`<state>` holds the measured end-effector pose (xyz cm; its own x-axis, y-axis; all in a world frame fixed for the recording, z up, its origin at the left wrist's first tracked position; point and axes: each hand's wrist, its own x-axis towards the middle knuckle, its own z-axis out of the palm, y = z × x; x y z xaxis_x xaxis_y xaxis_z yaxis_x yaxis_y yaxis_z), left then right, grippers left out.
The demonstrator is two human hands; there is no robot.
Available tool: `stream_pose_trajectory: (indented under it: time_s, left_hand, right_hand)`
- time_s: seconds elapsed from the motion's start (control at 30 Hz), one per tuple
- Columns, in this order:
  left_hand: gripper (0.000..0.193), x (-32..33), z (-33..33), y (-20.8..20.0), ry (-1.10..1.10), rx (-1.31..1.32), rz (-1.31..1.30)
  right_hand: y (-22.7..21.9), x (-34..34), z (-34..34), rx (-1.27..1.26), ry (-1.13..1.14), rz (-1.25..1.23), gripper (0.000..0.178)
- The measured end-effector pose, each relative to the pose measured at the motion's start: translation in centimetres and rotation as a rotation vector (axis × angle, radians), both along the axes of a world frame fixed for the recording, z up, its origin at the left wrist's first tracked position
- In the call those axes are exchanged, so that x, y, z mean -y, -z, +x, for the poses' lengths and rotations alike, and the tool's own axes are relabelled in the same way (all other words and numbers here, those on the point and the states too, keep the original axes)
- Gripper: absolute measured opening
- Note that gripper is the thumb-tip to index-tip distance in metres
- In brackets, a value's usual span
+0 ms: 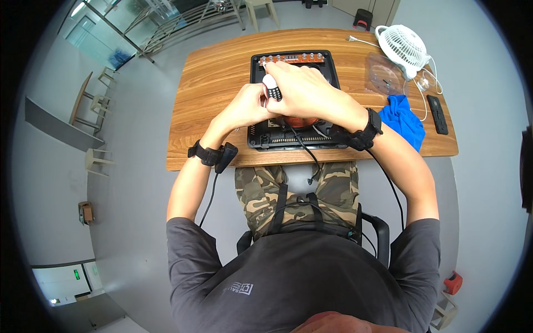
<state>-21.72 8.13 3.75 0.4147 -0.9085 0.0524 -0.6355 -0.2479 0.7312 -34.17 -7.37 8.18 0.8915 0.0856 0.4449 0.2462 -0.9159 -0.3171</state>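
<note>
The right hand (302, 89) is closed around a white-and-black handle (272, 89) above the opened black casing (255, 139) at the near middle of the table, while the left hand (247, 106) meets it from the left, its grip I cannot tell. The step seems to be hand work inside this casing, which holds an orange circuit strip (294, 58) and a copper coil (300, 121); the next move probably calls for steady fingers. Far right, a clear box (374, 84) contains a small dark piece (387, 82).
</note>
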Motion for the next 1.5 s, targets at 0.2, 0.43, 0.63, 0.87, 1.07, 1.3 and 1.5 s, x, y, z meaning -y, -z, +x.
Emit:
stream_pose_trajectory:
  time_s: [0.2, 0.43, 0.63, 0.87, 1.07, 1.3, 1.5]
  left_hand:
    - [0.038, -0.2, -0.3, 0.0, -0.015, 0.003, -0.051]
    - [0.042, -0.1, -0.6, 0.1, 0.066, 0.000, -0.071]
    - [0.040, 0.0, -1.1, -0.7, 0.011, 0.016, 0.018]
    - [0.036, 0.1, -0.7, 0.0, 0.041, 0.056, -0.098]
    - [0.035, -0.1, -0.9, -0.3, 0.003, 0.008, -0.102]
    - [0.014, -1.3, 0.0, 1.1, 0.173, 0.174, 0.028]
    - [0.017, -1.0, -1.7, 2.3, 0.236, 0.355, 0.205]
  right_hand:
    - [-0.8, -0.7, 0.5, -0.142, 0.096, -0.069, 0.045]
    - [-0.6, -0.4, -0.2, -0.083, 0.054, 0.000, 0.045]
    - [-0.6, -0.4, -0.2, -0.122, 0.091, -0.004, 0.054]
    - [0.3, -0.2, 0.7, -0.077, 0.118, 0.021, 0.053]
    - [-0.5, -0.5, 0.4, -0.045, 0.115, 0.026, 0.051]
    - [-1.8, 0.5, -0.2, 0.012, 0.163, 0.018, 0.048]
    - [-2.1, 1.6, -0.6, 0.057, 0.214, -0.003, 0.047]
